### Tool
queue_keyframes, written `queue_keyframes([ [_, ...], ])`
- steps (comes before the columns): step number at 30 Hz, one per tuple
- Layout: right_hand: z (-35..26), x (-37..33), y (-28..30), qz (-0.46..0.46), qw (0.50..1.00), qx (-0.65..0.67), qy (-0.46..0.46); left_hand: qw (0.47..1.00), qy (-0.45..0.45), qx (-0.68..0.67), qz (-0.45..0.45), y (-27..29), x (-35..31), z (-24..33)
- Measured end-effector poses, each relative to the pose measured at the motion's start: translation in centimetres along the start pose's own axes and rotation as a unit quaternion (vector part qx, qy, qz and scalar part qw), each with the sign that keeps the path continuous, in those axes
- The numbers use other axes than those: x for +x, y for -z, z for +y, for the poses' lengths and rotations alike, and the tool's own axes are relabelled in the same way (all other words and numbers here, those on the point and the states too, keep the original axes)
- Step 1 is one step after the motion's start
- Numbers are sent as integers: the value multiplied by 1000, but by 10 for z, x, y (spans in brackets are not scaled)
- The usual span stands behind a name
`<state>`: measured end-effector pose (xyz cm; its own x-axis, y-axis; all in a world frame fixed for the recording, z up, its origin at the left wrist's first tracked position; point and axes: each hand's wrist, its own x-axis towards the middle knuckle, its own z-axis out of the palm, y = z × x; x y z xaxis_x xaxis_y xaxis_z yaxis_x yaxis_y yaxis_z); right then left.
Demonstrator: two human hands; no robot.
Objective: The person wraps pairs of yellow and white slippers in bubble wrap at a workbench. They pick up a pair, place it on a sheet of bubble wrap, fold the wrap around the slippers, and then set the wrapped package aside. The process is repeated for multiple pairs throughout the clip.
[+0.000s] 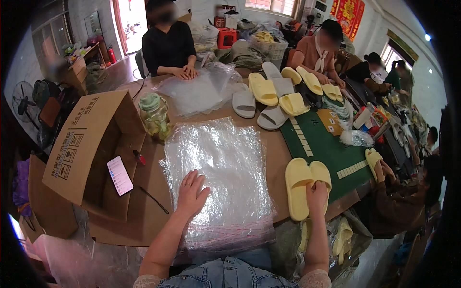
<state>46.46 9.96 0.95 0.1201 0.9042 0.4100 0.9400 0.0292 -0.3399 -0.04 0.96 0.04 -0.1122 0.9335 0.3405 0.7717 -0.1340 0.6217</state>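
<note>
A stack of clear plastic bags (225, 158) lies on the table before me, with pink strips along the near edge. My left hand (193, 193) rests flat on its left side, fingers stretched out. To the right of the bags, a pair of pale yellow slippers lies side by side, toes away from me. My right hand (317, 196) is closed at the strap of the right yellow slipper (321, 174); the fingertips are partly hidden. The left yellow slipper (298, 185) touches its mate, and no hand is on it.
An open cardboard box (86, 149) stands left, with a phone (119, 175) on its flap. A green-lidded jar (154, 117) is behind. More yellow and grey slippers (263, 90) lie beyond, beside a green mat (307, 139). Co-workers sit around the table; one rests hands on plastic sheets (197, 91).
</note>
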Motion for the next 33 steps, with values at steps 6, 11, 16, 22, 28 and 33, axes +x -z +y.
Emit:
queue_keyframes([
  [6,-46,-41,-24,-10,999,-18,41,998,-62,-13,-3,5,3,3],
  [11,-47,-35,-27,-48,999,-12,22,970,-184,14,-156,32,-17,20],
  [16,-46,-36,-27,-26,998,47,16,957,-163,31,-238,30,-39,12],
  [22,16,-23,-14,18,965,254,-68,973,-137,32,-181,5,-45,13],
  [28,-46,-42,70,-36,823,554,-120,986,-122,66,-88,-14,-31,27],
  [33,-104,-88,110,-305,806,484,150,994,-9,-1,-106,-9,-5,59],
])
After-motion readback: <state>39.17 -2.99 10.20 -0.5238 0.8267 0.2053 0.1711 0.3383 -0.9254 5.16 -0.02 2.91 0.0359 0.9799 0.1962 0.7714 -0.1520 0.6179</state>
